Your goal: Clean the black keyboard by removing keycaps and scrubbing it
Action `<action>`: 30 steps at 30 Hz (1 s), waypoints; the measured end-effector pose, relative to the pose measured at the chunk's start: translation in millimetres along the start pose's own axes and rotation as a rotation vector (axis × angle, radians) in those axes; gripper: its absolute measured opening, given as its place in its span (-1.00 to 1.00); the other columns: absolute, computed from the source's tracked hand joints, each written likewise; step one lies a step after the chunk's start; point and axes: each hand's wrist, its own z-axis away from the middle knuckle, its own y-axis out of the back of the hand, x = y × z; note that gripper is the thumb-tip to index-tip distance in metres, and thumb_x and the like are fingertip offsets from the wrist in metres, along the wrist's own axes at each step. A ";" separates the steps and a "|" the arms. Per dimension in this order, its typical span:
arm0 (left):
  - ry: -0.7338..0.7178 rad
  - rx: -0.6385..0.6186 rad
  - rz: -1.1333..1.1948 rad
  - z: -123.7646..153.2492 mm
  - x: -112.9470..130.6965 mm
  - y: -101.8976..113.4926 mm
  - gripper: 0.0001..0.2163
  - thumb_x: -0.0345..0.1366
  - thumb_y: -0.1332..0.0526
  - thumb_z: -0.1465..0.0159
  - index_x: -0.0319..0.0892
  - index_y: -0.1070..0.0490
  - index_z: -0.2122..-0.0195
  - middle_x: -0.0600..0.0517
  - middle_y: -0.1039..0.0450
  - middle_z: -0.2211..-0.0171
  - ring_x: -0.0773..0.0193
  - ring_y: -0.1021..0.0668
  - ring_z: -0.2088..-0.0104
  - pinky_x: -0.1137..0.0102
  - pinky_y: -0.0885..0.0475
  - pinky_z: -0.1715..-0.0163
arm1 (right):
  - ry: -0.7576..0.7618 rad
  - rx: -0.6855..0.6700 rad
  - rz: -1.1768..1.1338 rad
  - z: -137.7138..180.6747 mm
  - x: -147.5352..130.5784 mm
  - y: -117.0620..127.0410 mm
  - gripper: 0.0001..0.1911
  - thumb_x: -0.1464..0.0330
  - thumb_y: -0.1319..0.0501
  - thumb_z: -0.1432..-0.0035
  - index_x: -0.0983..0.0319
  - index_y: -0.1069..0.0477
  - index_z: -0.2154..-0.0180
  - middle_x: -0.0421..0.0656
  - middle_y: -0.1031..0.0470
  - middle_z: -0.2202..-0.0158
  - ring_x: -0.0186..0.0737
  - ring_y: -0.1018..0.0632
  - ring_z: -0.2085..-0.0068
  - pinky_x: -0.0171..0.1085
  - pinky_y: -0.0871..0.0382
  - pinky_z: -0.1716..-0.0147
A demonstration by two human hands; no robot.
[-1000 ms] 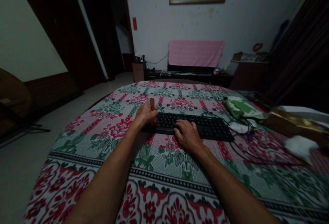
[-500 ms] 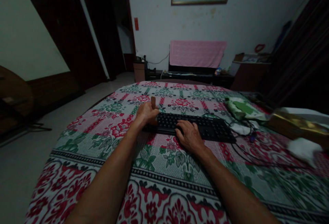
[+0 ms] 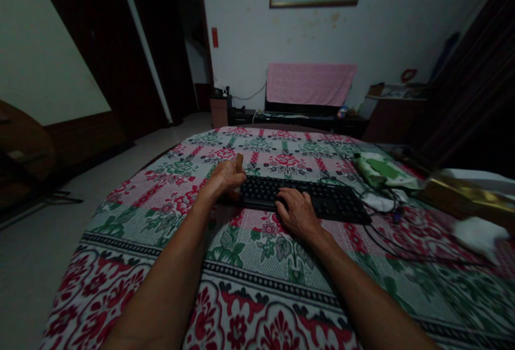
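A black computer keyboard lies on the flowered tablecloth in front of me. At its left end, my left hand is closed round a brown, wood-coloured tool. The tool's upper end sticks up past my thumb, and its lower end is down at the keyboard's left edge; my fingers hide the rest, so its exact kind is unclear. My right hand holds the keyboard near its middle, fingers bent over the keys and thumb at the near edge.
Black cables run from the keyboard's right side. Farther right lie a green-and-white packet, a gold box and crumpled white tissue. The patterned tablecloth covers the table. Beyond, a pink cloth hangs over a dark screen.
My left hand has moved slightly left and toward me with the brown tool, which now leans more. The right hand keeps its place on the keyboard.
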 end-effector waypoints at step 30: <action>-0.044 0.128 -0.105 0.2 8.0 -3.7 -0.73 -0.27 -0.11 -0.02 -0.12 -0.52 0.29 -0.03 -0.55 0.37 0.15 -0.54 0.31 0.41 -0.36 0.35 | -0.018 0.006 -0.039 0.5 -2.8 1.8 -0.80 0.34 -0.07 -0.16 0.20 -0.37 0.18 -0.05 -0.42 0.01 -0.12 -0.35 -0.03 -0.05 -0.05 -0.02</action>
